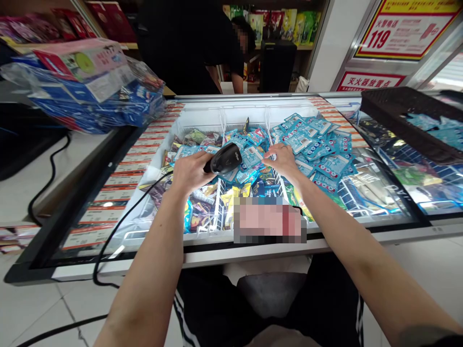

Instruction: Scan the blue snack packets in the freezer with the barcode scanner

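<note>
My left hand [193, 171] is wrapped round a black handheld barcode scanner [227, 159], its head tilted over a heap of small light-blue packets. Just right of the scanner, my right hand [283, 163] has its thumb and finger pinched at the edge of one blue packet [252, 156]. More blue packets [327, 156] lie in a loose, spread pile on the glass lid to the right of that hand. From the scanner a black cable [123, 224] runs down to the left.
The lids belong to a chest freezer [253, 250] with wire baskets of colourful packs. A blurred pinkish thing [269, 220] lies at its front edge. Plastic-wrapped boxes [97, 89] stand left, a dark basket [408, 123] with blue packets right. A person in black [181, 43] bends behind.
</note>
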Tool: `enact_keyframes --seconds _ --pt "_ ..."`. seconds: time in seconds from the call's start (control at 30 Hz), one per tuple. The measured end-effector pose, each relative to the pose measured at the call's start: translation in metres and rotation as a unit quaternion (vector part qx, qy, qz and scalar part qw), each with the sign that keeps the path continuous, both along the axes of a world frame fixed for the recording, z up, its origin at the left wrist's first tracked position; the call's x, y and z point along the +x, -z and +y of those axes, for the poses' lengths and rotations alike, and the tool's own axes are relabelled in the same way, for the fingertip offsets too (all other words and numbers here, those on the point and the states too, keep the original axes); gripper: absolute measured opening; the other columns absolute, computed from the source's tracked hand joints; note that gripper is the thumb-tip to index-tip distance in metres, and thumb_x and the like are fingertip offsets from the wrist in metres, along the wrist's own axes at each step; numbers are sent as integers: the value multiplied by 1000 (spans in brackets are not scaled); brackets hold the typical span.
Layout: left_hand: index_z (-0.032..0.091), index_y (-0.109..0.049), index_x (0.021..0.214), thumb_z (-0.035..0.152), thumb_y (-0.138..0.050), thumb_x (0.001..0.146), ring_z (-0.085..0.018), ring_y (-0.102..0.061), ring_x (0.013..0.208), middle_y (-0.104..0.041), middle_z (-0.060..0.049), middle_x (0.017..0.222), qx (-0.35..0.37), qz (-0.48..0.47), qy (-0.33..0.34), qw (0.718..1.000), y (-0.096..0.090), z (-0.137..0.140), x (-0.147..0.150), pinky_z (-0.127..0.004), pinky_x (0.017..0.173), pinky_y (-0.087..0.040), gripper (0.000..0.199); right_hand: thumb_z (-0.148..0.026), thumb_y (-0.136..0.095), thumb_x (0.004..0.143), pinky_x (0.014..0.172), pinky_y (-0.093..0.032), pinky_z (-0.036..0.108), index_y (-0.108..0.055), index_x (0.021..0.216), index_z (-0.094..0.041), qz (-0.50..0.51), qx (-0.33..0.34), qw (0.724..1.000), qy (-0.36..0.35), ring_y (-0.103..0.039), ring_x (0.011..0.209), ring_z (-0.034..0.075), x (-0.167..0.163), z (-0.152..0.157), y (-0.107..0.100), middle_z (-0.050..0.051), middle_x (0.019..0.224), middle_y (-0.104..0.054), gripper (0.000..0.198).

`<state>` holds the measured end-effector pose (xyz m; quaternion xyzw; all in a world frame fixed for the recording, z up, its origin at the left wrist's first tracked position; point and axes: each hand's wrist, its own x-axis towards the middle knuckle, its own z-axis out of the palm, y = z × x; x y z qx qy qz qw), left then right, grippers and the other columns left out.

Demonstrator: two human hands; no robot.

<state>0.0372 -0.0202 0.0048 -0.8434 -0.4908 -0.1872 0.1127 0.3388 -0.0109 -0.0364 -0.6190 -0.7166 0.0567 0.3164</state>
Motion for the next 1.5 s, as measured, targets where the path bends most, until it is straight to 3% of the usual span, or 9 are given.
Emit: enact_keyframes --seconds 0.13,0.33,0.47,0.6,0.83,1.0,1.13,1.3,1.5 --pt "25 -65 104 36 -55 74 -24 -64 84 -69 -4 93 4 -2 0 1000 1 0 -1 -30 65 -41 33 -36 -60 75 92 -43 44 -71 77 -22 15 3 1000 21 -57 100 26 -1 0 0 5 103 -66 17" --pt "25 -64 102 34 -56 73 -23 -64 85 -68 -4 93 6 -12 -8 1000 1 0 -1 -29 65 -41 31 -34 -37 89 71 -52 37 -57 108 -16 175 27 977 120 -66 79 21 8 -3 1 8 88 -67 33" --pt "24 -64 101 34 -55 74 -23 -64 86 -68 -4 92 18 -9 -4 1000 0 -2 -1 -28 63 -39 30 -43 -42 90 68 -55 37 -52 108 -18 326 90 938 73 -68 75 20 11 -6 1 6 82 -64 32" --pt "24 -63 102 33 -55 75 -22 -63 84 -67 -3 91 31 -5 7 999 -1 -3 -1 -27 60 -38 30 -50 -51 85 64 -56 36 -54 100 -22 387 118 914 34 -65 67 18 12 -6 1 2 76 -62 32" --pt "22 -63 102 35 -55 77 -19 -61 80 -67 -3 90 41 12 36 998 1 -2 -3 -26 58 -35 29 -42 -44 91 75 -52 34 -63 99 -22 256 168 951 30 -61 77 17 18 -8 -6 5 88 -66 29" --pt "23 -64 104 32 -55 75 -21 -61 79 -67 -3 90 32 2 37 999 3 -1 -2 -29 65 -40 31 -38 -48 87 76 -52 36 -65 105 -21 208 124 970 5 -61 75 17 18 -3 -2 5 93 -67 30" --pt "24 -64 104 31 -54 76 -20 -61 78 -67 -3 88 32 13 38 999 1 -2 0 -28 64 -41 30 -43 -52 84 73 -53 35 -60 115 -23 226 107 968 -34 -62 78 18 18 4 4 4 94 -66 38" --pt "24 -63 102 32 -54 77 -19 -62 77 -66 -2 86 47 1 47 998 -4 -6 7 -26 62 -40 29 -40 -43 91 83 -52 40 -54 123 -25 209 186 960 10 -61 88 19 19 -4 -3 7 104 -64 36" --pt "23 -65 98 29 -57 73 -19 -62 79 -67 -3 84 54 16 74 996 -4 -8 19 -26 57 -37 27 -26 -37 93 96 -44 43 -67 100 -27 101 241 964 42 -55 106 23 22 -14 -11 6 108 -62 31"
